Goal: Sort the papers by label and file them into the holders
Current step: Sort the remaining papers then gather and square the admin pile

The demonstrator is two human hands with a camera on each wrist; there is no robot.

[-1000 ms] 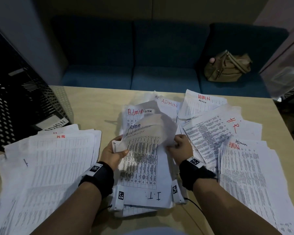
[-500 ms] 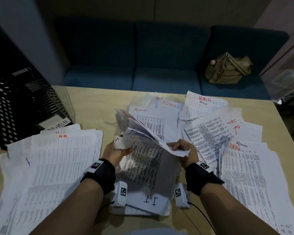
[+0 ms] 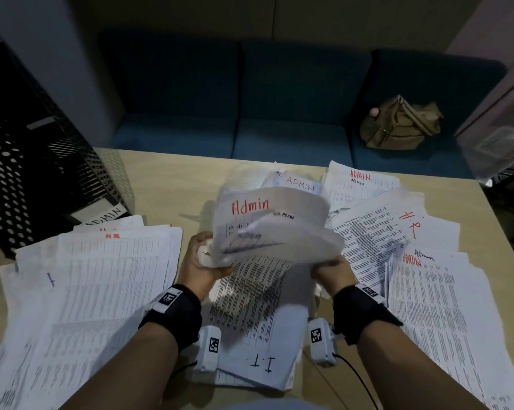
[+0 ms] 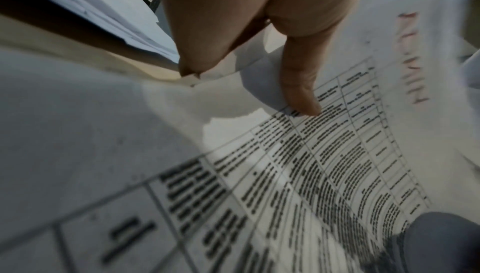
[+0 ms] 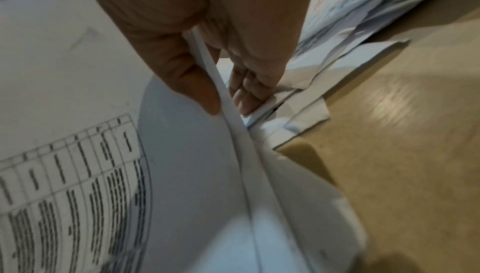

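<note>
At the far left stands the black mesh holder, a card reading ADMIN at its foot; just in front of it the left pile lies fanned on the desk, with a small red mark at its top edge that looks like HR but is too small to be sure of.

The left hand is curled round the left edge of the raised sheets; in the left wrist view its thumb presses down onto the printed table of a sheet. The top raised sheet reads "Admin" in red. Under the lift lies the middle stack, its near sheet marked "I.T." upside down to the person.

The right hand pinches the right edge of the same sheets, thumb on one face and fingers on the other, as the right wrist view shows. To its right the spread shows ADMIN several times and one H.R.

The step in hand seems to be leafing through the middle stack to read labels. To do it well:

- Bend the sheets only enough to see each top margin; the paper is already crumpled at the left grip.
- Let the left thumb release one sheet at a time, so no label goes unread.
- Keep the right pinch firm so the bundle stays square.
- Set Admin sheets apart from the I.T. one beneath, not back on the mixed spread.
- Judge a sheet by its handwritten label, not the print.
</note>
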